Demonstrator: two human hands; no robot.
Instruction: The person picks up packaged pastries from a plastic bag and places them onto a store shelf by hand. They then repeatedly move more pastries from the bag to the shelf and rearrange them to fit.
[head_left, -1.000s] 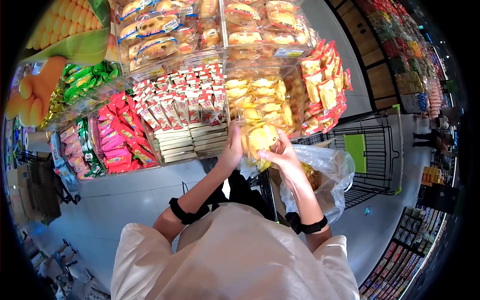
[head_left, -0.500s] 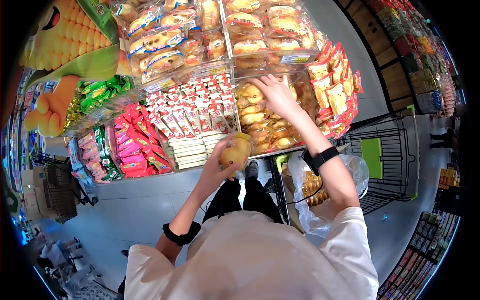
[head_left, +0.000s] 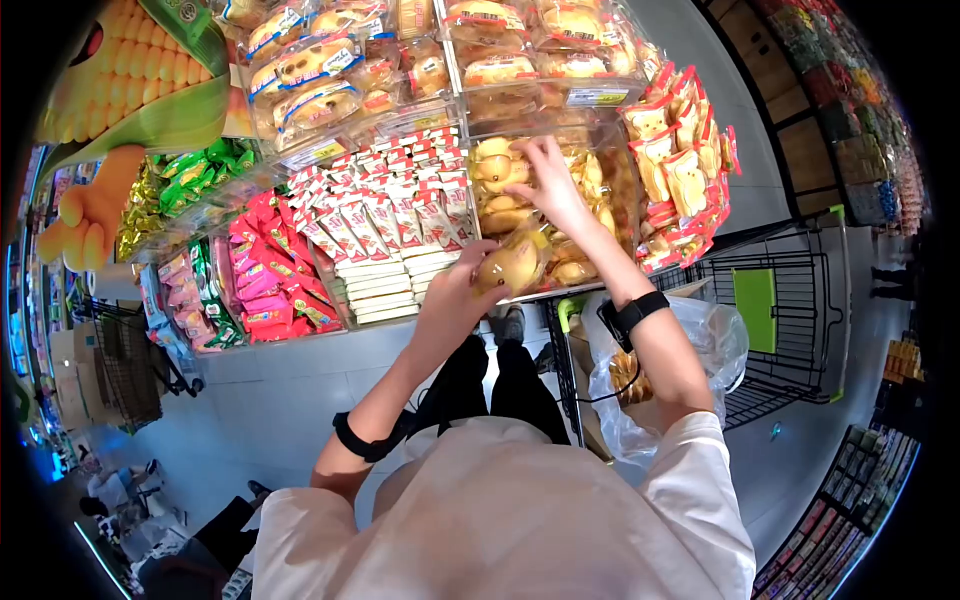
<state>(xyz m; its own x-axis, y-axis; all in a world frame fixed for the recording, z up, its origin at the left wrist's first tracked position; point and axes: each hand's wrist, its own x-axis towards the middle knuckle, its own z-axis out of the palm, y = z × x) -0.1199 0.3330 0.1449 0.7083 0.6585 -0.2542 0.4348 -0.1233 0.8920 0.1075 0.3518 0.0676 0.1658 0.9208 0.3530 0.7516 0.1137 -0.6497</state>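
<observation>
Yellow and green, a big cartoon corn figure [head_left: 130,80] tops the left end of the snack shelf [head_left: 330,330], whose packet print and price tags are too small to read. One black wire shopping cart [head_left: 790,300] stands at the right, with one clear plastic bag [head_left: 715,345] holding a few golden pieces beside its near end. On the shelf, red packets [head_left: 270,270] sit left of red-and-white packets [head_left: 390,210], and right of these is one clear bin [head_left: 610,190] heaped with yellow wrapped buns. The right hand [head_left: 555,190] is inside that bin with its fingers bent down onto the heap; whether they have closed on a bun cannot be told. The left hand [head_left: 450,300] holds one wrapped bun [head_left: 505,265], fingers curled around it from below, just at the bin's lower front edge. Half a second ago this bun was lower and clear of the bin, in front of the stacked flat packs; it has since come up and to the right, while the right hand has stayed in the bin. Two black wristbands show, one on the left forearm [head_left: 360,440] and one on the right wrist [head_left: 635,312].
</observation>
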